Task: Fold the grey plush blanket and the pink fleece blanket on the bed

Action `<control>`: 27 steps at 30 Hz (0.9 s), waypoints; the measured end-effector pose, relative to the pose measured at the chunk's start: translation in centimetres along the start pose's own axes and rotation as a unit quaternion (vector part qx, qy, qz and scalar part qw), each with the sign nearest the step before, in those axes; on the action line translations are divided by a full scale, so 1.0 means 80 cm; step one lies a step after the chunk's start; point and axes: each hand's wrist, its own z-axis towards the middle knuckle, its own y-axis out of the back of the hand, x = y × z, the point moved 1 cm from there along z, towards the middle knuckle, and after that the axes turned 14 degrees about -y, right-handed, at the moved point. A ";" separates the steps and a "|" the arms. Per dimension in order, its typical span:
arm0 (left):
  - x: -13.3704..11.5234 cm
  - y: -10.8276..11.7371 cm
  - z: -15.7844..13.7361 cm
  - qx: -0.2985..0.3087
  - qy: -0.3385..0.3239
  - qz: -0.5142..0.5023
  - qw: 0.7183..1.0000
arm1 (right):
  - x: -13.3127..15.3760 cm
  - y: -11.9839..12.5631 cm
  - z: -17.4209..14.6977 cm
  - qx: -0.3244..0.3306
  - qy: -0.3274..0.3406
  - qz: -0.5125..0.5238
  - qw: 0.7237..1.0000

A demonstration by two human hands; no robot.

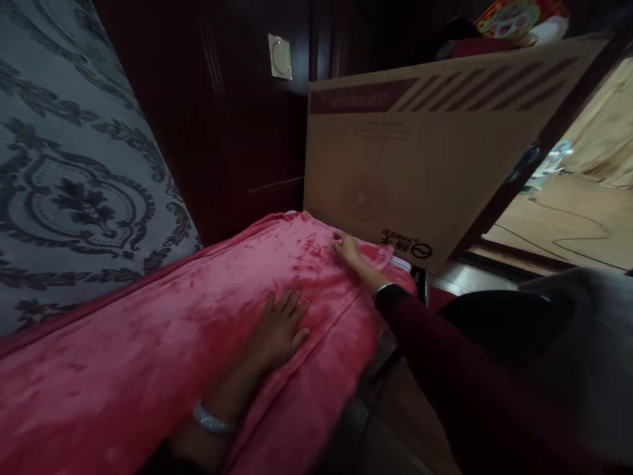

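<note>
A pink plush blanket (pixel 208 316) lies over a long raised surface, running from the lower left to the far end. Its nap shows darker brushed patches, and a fold line runs along its right side. My left hand (pixel 281 330) rests flat on the blanket with fingers spread, a silver bracelet on the wrist. Further off, near the end edge, my right hand (pixel 349 252) has its fingers curled together at the cloth, seemingly pinching it. A white layer (pixel 400 262) peeks out from under the blanket at the far right corner.
A large cardboard box (pixel 420 158) stands upright just beyond the far end. Patterned wallpaper (pixel 84 191) borders the left side, beside a dark red wooden panel (pixel 237 125) with a switch plate (pixel 280 57). At right, a cable (pixel 573 214) crosses the floor past a doorway. Grey furry material (pixel 588 330) is nearby.
</note>
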 end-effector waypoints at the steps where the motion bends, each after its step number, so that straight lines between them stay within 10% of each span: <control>1: -0.001 0.001 0.000 0.000 0.001 -0.003 1.000 | 0.000 -0.008 0.016 0.003 -0.015 -0.020 1.000; 16: -0.013 0.001 -0.001 -0.013 0.012 -0.068 0.998 | -0.003 -0.069 0.148 0.038 -0.113 -0.172 0.978; 27: -0.015 -0.002 -0.005 -0.034 0.011 -0.071 0.997 | -0.019 -0.089 0.154 0.007 0.005 -0.121 0.993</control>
